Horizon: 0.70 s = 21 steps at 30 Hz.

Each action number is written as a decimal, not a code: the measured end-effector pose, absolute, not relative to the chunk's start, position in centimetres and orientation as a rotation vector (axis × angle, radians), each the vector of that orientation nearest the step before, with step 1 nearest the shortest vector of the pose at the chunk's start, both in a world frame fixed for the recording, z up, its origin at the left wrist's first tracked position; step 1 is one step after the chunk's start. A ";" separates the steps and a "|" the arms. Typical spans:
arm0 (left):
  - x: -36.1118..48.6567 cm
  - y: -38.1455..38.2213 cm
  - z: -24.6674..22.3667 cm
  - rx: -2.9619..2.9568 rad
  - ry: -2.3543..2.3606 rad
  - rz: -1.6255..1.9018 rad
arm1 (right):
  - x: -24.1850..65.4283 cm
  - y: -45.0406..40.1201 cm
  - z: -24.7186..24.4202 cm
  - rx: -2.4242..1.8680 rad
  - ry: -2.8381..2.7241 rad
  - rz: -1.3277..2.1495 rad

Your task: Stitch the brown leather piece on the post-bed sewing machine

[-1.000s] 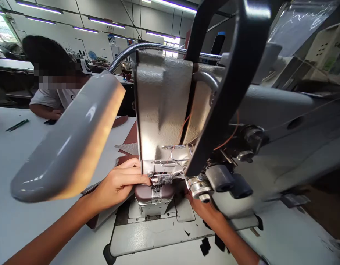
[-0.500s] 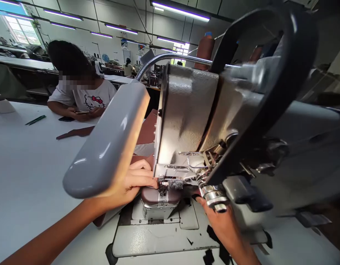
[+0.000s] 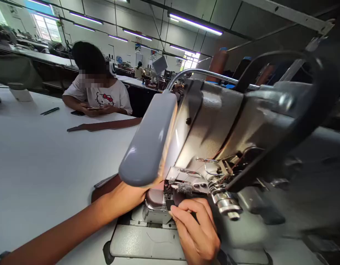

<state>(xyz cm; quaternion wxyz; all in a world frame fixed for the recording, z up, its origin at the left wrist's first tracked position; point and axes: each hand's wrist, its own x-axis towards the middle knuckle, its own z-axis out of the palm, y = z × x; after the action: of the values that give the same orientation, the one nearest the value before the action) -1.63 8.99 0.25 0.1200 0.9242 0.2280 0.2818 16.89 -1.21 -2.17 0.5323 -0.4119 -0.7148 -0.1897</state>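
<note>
White tabletop (image 3: 48, 154) is stretching left of your sewing machine (image 3: 214, 121). Your left hand (image 3: 125, 198), mostly hidden under the lamp (image 3: 150, 143), is seemingly pressing the brown leather piece (image 3: 156, 195) at the needle. Your right hand (image 3: 196, 230), just beside it, is pinching a small black piece (image 3: 170, 204).

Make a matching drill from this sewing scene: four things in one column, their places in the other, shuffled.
Things:
1. lamp
2. brown strap
3. right hand
4. pens

Places:
A. far left on the table
B. on the table before the seated person
C. over the left hand
D. below the needle area, pinching a dark piece

Pairs: 1-C, 2-B, 3-D, 4-A
</note>
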 end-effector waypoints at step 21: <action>-1.2 11.1 -1.4 2.538 0.721 0.768 | 16.0 -0.6 -2.7 -1.007 -1.764 -0.449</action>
<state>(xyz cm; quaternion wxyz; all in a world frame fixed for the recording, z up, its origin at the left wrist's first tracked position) -1.20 11.05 -1.45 0.1956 0.9058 0.2573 0.2740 16.02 -0.59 -2.73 0.5061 -0.4176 -0.7313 -0.1861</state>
